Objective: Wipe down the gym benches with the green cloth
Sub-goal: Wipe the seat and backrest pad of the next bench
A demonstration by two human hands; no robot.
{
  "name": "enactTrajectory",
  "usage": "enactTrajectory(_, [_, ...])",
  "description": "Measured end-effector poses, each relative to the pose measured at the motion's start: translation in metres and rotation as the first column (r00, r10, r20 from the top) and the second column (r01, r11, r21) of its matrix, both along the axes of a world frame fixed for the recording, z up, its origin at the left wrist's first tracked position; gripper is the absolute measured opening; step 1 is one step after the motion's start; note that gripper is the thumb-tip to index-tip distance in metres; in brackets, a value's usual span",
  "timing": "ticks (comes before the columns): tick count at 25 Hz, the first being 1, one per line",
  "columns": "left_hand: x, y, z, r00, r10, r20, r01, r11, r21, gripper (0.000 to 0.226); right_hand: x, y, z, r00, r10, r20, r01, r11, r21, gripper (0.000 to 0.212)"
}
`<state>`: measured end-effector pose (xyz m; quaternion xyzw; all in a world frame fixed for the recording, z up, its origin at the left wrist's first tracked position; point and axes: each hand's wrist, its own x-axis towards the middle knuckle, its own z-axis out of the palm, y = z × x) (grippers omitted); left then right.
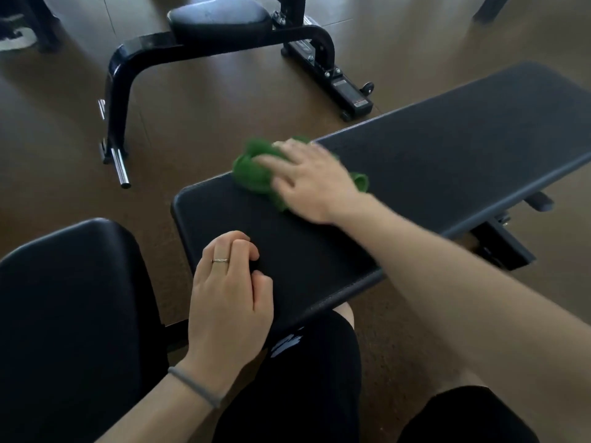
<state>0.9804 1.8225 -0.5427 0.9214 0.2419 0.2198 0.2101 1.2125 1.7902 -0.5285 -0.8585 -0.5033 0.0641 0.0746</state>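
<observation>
green cloth [256, 174] sits bunched under my right hand [311, 183] on the far edge of the black desk [447, 148], close to its near end. my right fingers [271, 161] lie spread and mostly straight across the top of it, pressing it flat to the pad rather than curling round it; the hand is blurred, so i can't tell more than that. my left hand [228, 298] rests on the near end of the same desk, its fingers loosely curled and holding nothing, a thin ring [220, 260] on one of them and a grey band [195, 388] at the wrist.

the cloth looks soft, light and floppy, crumpled into folds, with a tail sticking out behind my wrist. i'd judge it will slide easily on the pad and ride up unless i keep my palm square on the middle of the bunch, which is where i'd hold it.

the desk top is a long flat padded slab with rounded corners, matt and finely grained, with a stitched seam along its edge. beside my left arm is another pad [73, 298], smoother and glossier. beyond, a second bench [220, 17] has a shiny rounded seat on a curved black steel frame [121, 75] with a chrome peg [120, 167]. the floor [57, 129] is brown and dull.
</observation>
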Motion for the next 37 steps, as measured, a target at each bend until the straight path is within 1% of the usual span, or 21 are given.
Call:
enactTrajectory(2, [0.001, 0.000, 0.001, 1.000, 0.017, 0.009, -0.017, 1.000, -0.018, 0.019, 0.038, -0.005, -0.001, 0.969, -0.245, -0.005, 0.245, 0.969, 0.002, 0.052])
enactTrajectory(3, [0.002, 0.000, 0.002, 1.000, 0.021, 0.012, -0.021, 0.999, -0.025, 0.018, 0.039, -0.005, -0.003, 0.945, -0.327, -0.010, 0.327, 0.945, 0.009, 0.053])
enactTrajectory(4, [0.002, -0.001, 0.002, 1.000, 0.023, 0.013, -0.022, 0.999, -0.027, 0.017, 0.027, -0.002, -0.004, 0.935, -0.355, -0.002, 0.355, 0.935, 0.015, 0.054])
enactTrajectory(5, [0.003, -0.002, 0.003, 1.000, 0.021, 0.012, -0.021, 1.000, -0.020, 0.016, 0.005, 0.002, -0.005, 0.945, -0.328, 0.002, 0.328, 0.944, 0.025, 0.055])
enactTrajectory(8, [0.004, 0.000, 0.002, 1.000, 0.002, -0.022, -0.002, 1.000, 0.009, 0.016, -0.068, -0.007, -0.003, 0.999, -0.043, -0.027, 0.045, 0.995, 0.085, 0.053])
enactTrajectory(10, [0.003, 0.001, 0.003, 1.000, 0.003, -0.018, -0.003, 1.000, 0.003, 0.017, -0.063, -0.027, -0.001, 0.998, 0.050, -0.024, -0.049, 0.996, 0.070, 0.052])
enactTrajectory(11, [0.002, 0.001, 0.002, 1.000, 0.000, -0.014, 0.000, 1.000, -0.005, 0.016, -0.042, -0.040, -0.002, 1.000, 0.021, -0.012, -0.021, 0.999, 0.045, 0.052])
enactTrajectory(13, [0.003, 0.000, 0.002, 1.000, 0.001, 0.003, 0.000, 1.000, -0.023, 0.014, 0.017, -0.075, -0.002, 0.982, -0.189, 0.023, 0.189, 0.982, -0.003, 0.053])
enactTrajectory(15, [0.004, 0.000, 0.002, 1.000, 0.009, 0.010, -0.009, 1.000, -0.022, 0.013, 0.051, -0.107, 0.001, 0.901, -0.435, -0.004, 0.434, 0.900, -0.028, 0.054])
enactTrajectory(17, [0.004, 0.000, 0.001, 1.000, 0.009, 0.012, -0.009, 1.000, 0.001, 0.012, 0.025, -0.109, 0.000, 0.859, -0.511, -0.007, 0.511, 0.859, -0.015, 0.056])
enactTrajectory(18, [0.004, -0.001, 0.001, 1.000, 0.006, 0.010, -0.007, 1.000, 0.016, 0.011, -0.007, -0.104, -0.004, 0.878, -0.478, 0.010, 0.478, 0.878, 0.014, 0.056])
enactTrajectory(21, [0.006, -0.001, 0.002, 0.999, -0.006, -0.032, 0.008, 0.998, 0.067, 0.013, -0.100, -0.100, -0.004, 0.977, -0.214, -0.018, 0.215, 0.972, 0.097, 0.055])
enactTrajectory(23, [0.005, -0.002, 0.004, 0.997, -0.010, -0.074, 0.018, 0.994, 0.104, 0.015, -0.090, -0.113, 0.000, 0.993, -0.120, -0.009, 0.120, 0.991, 0.066, 0.053])
enactTrajectory(25, [0.005, -0.004, 0.010, 0.993, -0.024, -0.114, 0.043, 0.984, 0.171, 0.018, -0.034, -0.129, 0.000, 0.976, -0.216, 0.015, 0.215, 0.976, 0.017, 0.052])
enactTrajectory(27, [0.012, -0.014, 0.019, 0.992, -0.051, -0.117, 0.077, 0.969, 0.235, 0.018, 0.024, -0.148, 0.003, 0.901, -0.434, -0.011, 0.433, 0.901, -0.020, 0.052])
enactTrajectory(29, [0.031, -0.032, 0.023, 0.984, -0.118, -0.132, 0.149, 0.955, 0.255, 0.016, 0.035, -0.154, 0.004, 0.832, -0.553, -0.039, 0.552, 0.833, -0.040, 0.054])
enactTrajectory(31, [0.058, -0.048, 0.021, 0.967, -0.163, -0.193, 0.213, 0.938, 0.273, 0.017, -0.007, -0.147, -0.003, 0.843, -0.538, -0.005, 0.538, 0.842, 0.026, 0.055])
enactTrajectory(33, [0.085, -0.052, 0.018, 0.948, -0.170, -0.268, 0.245, 0.929, 0.278, 0.025, -0.067, -0.148, -0.008, 0.885, -0.465, -0.006, 0.461, 0.876, 0.140, 0.054])
enactTrajectory(34, [0.094, -0.051, 0.016, 0.940, -0.171, -0.297, 0.256, 0.926, 0.277, 0.027, -0.082, -0.155, -0.008, 0.905, -0.425, -0.008, 0.422, 0.895, 0.143, 0.053])
enactTrajectory(36, [0.105, -0.047, 0.012, 0.926, -0.185, -0.330, 0.285, 0.915, 0.286, 0.026, -0.060, -0.168, -0.006, 0.917, -0.400, 0.011, 0.398, 0.914, 0.080, 0.051])
enactTrajectory(37, [0.107, -0.046, 0.011, 0.923, -0.190, -0.334, 0.291, 0.913, 0.286, 0.027, -0.032, -0.173, -0.005, 0.903, -0.429, 0.024, 0.428, 0.903, 0.040, 0.051])
